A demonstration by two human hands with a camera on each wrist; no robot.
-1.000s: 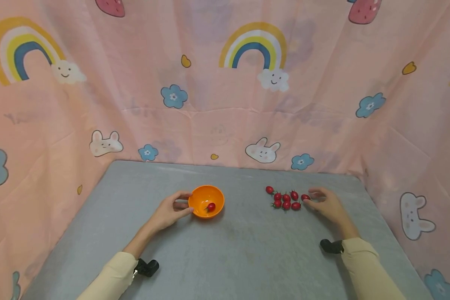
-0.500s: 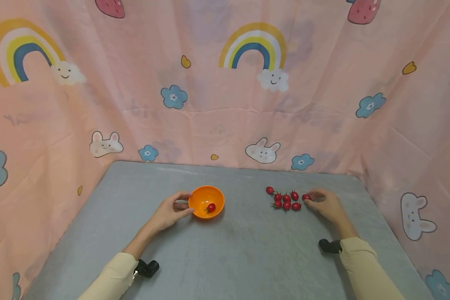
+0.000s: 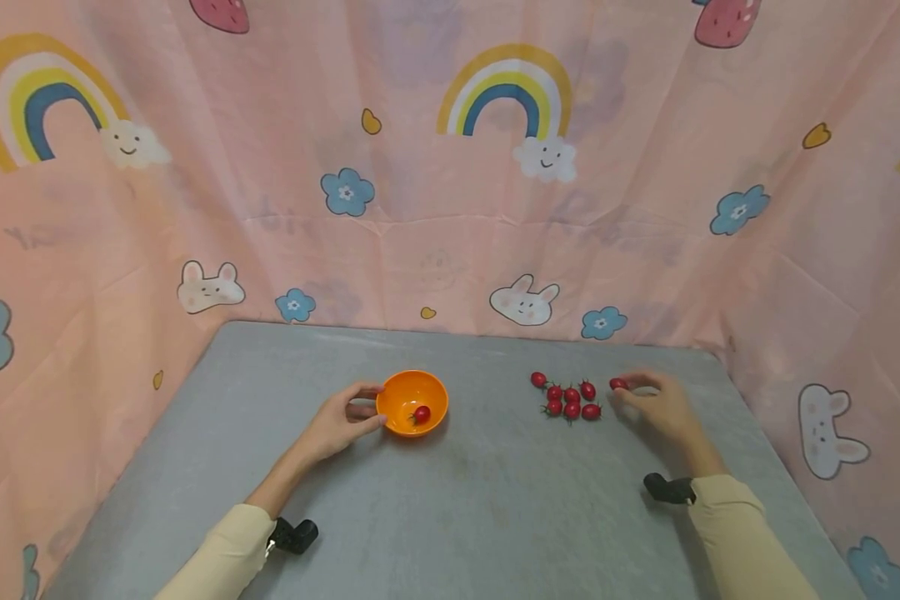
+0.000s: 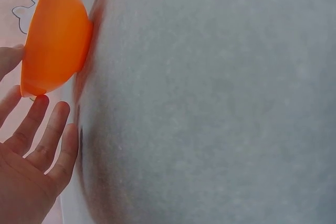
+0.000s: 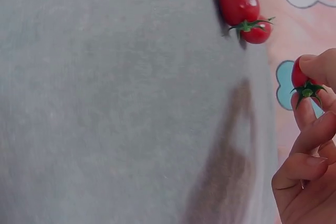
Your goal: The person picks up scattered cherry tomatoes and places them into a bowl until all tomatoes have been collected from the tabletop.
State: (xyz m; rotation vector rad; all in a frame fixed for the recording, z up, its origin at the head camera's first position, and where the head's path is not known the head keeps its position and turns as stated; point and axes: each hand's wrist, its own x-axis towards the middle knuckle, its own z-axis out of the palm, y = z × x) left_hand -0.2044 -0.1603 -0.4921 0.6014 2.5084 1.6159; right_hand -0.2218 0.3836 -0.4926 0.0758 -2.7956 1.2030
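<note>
My left hand (image 3: 342, 422) holds the side of an orange bowl (image 3: 393, 392), thumb and fingertips at its rim. One cherry tomato (image 3: 422, 414) with a green stem lies inside. The left wrist view shows the outside of the bowl (image 4: 55, 40) between thumb and fingers, its inside hidden. On the right, my right hand (image 3: 663, 408) pinches a cherry tomato (image 3: 618, 384) between thumb and fingertips. The right wrist view shows this tomato (image 5: 299, 74) lifted off the table, its green calyx visible. Left of that hand, several cherry tomatoes (image 3: 572, 395) lie in a cluster.
The grey table (image 3: 465, 508) reaches back to a pink curtain (image 3: 420, 242) printed with rainbows, rabbits and flowers. A single tomato (image 3: 538, 379) sits at the cluster's far left. A black wrist mount (image 3: 292, 536) sticks out from the left sleeve, another mount (image 3: 667, 489) from the right.
My right hand has taken hold of the rightmost tomato and lifted it, moving slightly back and away from the cluster. The left hand and the bowl have stayed in place.
</note>
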